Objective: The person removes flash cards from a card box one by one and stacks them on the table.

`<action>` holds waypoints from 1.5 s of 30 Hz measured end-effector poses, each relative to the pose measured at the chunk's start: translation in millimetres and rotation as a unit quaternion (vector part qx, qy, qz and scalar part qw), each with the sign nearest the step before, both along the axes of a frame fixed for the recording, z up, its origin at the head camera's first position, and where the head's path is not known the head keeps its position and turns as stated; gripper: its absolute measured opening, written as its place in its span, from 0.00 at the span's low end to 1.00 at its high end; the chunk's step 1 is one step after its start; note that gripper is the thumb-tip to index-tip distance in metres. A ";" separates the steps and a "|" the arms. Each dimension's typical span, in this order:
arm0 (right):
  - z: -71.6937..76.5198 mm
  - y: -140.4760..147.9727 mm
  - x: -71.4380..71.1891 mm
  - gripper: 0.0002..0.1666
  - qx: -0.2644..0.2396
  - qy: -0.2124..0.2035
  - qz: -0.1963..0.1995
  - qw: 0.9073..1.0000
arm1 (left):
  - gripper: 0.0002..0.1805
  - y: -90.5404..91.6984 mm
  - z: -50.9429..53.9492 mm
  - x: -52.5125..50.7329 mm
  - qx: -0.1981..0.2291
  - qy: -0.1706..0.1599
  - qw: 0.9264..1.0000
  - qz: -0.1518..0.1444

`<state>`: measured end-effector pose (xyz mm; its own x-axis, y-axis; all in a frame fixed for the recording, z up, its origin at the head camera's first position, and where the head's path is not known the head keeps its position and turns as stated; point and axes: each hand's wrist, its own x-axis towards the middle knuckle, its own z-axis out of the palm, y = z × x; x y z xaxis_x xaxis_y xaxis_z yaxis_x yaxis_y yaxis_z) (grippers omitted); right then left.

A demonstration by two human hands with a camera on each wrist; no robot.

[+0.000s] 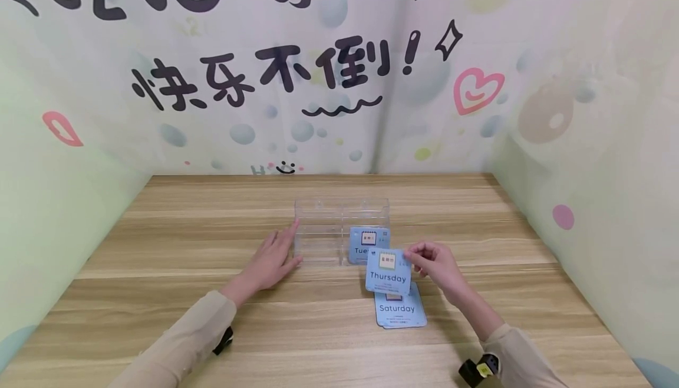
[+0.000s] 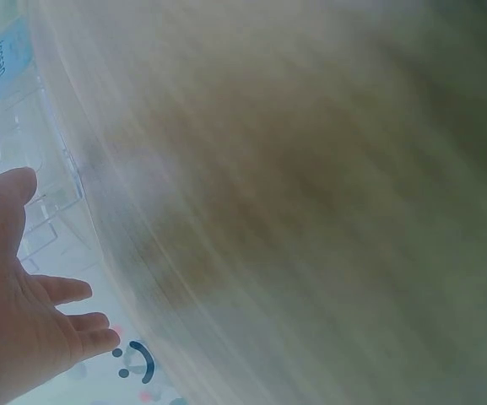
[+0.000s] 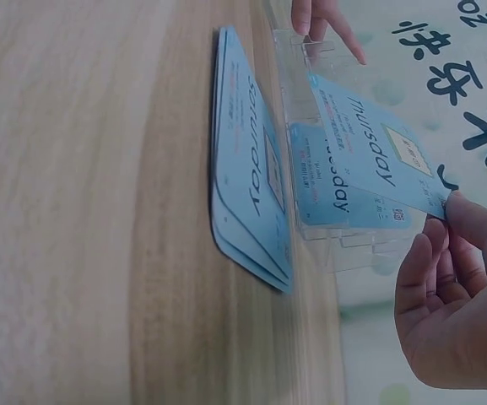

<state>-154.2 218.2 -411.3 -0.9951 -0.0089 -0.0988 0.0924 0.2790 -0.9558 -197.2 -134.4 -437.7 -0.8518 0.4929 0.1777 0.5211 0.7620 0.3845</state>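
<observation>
A blue Thursday card is pinched at its upper right corner by my right hand. It hangs over a stack of blue cards with Saturday on top, lying on the table, and overlaps the lower part of the Tuesday card. That Tuesday card sits in the lower right pocket of a clear plastic card holder. My left hand rests at the holder's left side, fingers and thumb extended against its edge. In the right wrist view the Thursday card is tilted between thumb and fingers.
The wood-grain table stretches around the holder. Behind it hangs a printed cloth with large dark characters, and similar cloth rises along both sides. A dark wrist device is at the right sleeve.
</observation>
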 end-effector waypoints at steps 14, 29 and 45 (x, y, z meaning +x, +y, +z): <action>-6.1 3.6 10.0 0.11 -0.008 -0.014 0.011 1.000 | 0.43 -1.0 0.6 -0.2 -0.002 -0.005 1.000 -0.003; -11.6 11.0 16.1 0.11 -0.007 -0.024 0.025 0.999 | 0.43 0.1 2.1 -0.1 -0.005 -0.005 1.000 -0.004; -17.3 21.6 20.4 0.15 -0.013 -0.088 0.099 0.991 | 0.43 -0.2 2.6 0.6 -0.005 -0.009 1.000 0.000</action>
<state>-133.8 239.8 -428.6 -0.9411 -0.2064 -0.2679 0.2045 0.2834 -0.9369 -196.6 -134.6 -435.1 -0.8551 0.4941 0.1571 0.5137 0.7664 0.3857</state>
